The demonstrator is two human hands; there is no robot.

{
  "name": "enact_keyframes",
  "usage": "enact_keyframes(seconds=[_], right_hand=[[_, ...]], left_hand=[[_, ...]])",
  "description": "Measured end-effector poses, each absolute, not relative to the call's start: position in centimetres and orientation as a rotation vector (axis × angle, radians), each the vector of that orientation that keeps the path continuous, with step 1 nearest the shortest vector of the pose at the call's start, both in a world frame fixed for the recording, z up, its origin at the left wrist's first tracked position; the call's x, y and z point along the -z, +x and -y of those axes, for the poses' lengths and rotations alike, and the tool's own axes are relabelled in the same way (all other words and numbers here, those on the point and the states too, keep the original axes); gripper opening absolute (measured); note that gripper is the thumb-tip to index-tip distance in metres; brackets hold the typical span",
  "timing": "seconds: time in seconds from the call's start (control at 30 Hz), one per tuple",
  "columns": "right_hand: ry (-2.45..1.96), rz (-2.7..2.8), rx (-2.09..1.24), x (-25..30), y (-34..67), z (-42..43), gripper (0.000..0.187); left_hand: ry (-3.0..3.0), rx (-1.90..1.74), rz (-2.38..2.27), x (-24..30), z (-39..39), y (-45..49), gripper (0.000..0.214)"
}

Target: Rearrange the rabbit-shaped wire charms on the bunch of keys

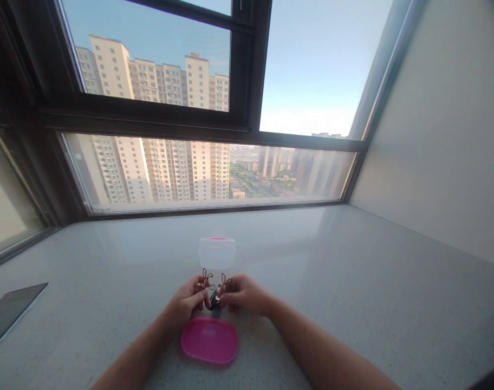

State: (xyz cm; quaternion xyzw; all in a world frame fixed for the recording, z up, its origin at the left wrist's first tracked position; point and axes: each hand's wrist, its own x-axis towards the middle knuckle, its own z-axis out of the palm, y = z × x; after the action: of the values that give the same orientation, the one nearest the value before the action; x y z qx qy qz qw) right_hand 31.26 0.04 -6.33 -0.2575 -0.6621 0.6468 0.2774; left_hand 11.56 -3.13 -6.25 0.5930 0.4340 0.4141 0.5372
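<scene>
**Binder clips pinched between both hands, container straight ahead**

I find the fingertips of both hands meeting at the centre of the frame, closed around a small dark cluster. My left hand (189, 299) has its thumb and forefinger narrowed onto the left side of it; my right hand (242, 294) mirrors that grip from the right. The cluster reads as black binder clips (215, 297), two by the look of it, though I cannot say for certain how many bodies are pressed together. Two wire handle loops stand up from it, one beside each hand's fingertips, roughly upright and slightly splayed apart.

The clips sit between the two hands, level with the fingertips and close to the countertop (352, 281); I cannot tell whether they touch it. Neither hand is nearer: both grip at once, the hold shared evenly.

Directly beyond the fingers, on the same centre line, stands a clear plastic container (216, 253), open at the top, near the clips but apart from them. Its pink lid (209, 340) lies flat on the countertop on the near side, just beneath the wrists, not touched by either hand. Container, clips and lid thus fall along one line running away from me.

Further out, a dark flat panel (11, 311) lies at the left edge, and the window (214, 162) runs along the far side.
</scene>
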Motion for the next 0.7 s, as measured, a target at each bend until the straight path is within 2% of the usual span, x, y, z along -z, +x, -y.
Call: enact_keyframes(seconds=[0.7], right_hand=[[-0.747,1.78,-1.74,6.5,31.27,-0.1,0.043]], left_hand=[[1.412,-0.991,-1.032,6.05,3.26,11.6,0.022]])
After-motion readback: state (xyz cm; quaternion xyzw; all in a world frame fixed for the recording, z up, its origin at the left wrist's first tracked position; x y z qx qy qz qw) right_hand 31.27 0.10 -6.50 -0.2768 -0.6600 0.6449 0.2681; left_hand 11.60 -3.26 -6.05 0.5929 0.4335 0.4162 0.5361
